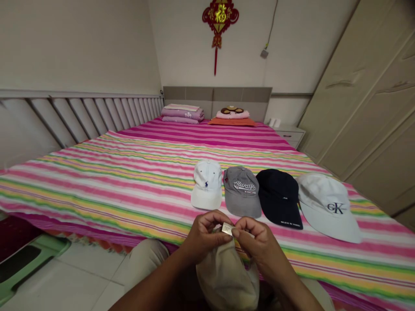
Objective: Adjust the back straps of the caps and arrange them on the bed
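Observation:
A beige cap (227,276) hangs below my hands, close to my lap, with its back strap held up. At the strap sits a small metal buckle (227,229) with marks on its face. My left hand (209,233) pinches the strap at the buckle's left side, thumb against fingers. From the right, my right hand (254,237) grips the buckle's edge between thumb and forefinger. Just beyond them on the bed lie a white cap (207,185), a grey cap (242,192), a black cap (280,198) and a large white cap with GK-like letters (329,207), side by side.
A striped sheet (113,181) covers the bed in front of me. Folded purple bedding (183,114) and a pink pillow (232,114) lie near the headboard (188,94). A green stool (35,263) stands on the tiled floor at left; a wardrobe (366,99) rises at right.

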A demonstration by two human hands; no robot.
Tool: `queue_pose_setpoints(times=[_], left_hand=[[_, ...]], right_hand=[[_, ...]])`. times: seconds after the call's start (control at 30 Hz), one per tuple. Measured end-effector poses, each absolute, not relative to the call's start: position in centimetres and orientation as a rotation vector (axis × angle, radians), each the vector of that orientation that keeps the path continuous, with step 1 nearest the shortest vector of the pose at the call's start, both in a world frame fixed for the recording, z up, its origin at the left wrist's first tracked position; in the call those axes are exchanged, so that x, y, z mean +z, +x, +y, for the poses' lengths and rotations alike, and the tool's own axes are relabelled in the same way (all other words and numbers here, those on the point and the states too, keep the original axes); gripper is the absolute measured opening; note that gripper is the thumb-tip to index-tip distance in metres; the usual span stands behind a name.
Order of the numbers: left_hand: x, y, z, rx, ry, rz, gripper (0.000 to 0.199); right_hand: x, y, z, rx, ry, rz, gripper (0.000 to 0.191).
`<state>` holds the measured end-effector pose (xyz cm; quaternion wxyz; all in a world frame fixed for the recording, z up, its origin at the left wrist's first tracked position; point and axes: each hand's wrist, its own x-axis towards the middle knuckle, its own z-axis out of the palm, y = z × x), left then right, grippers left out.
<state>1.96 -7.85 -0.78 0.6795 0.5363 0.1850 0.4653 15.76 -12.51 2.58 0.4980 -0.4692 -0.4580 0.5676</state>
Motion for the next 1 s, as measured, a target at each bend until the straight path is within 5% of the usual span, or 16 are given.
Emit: queue_pose_setpoints(times=[1.0], left_hand=[[-1.0, 2.1, -8.1, 0.95, 1.065, 0.452, 0.026]], right_hand=[[1.2, 16.8, -12.5, 1.472, -1.093, -1.113, 0.031]])
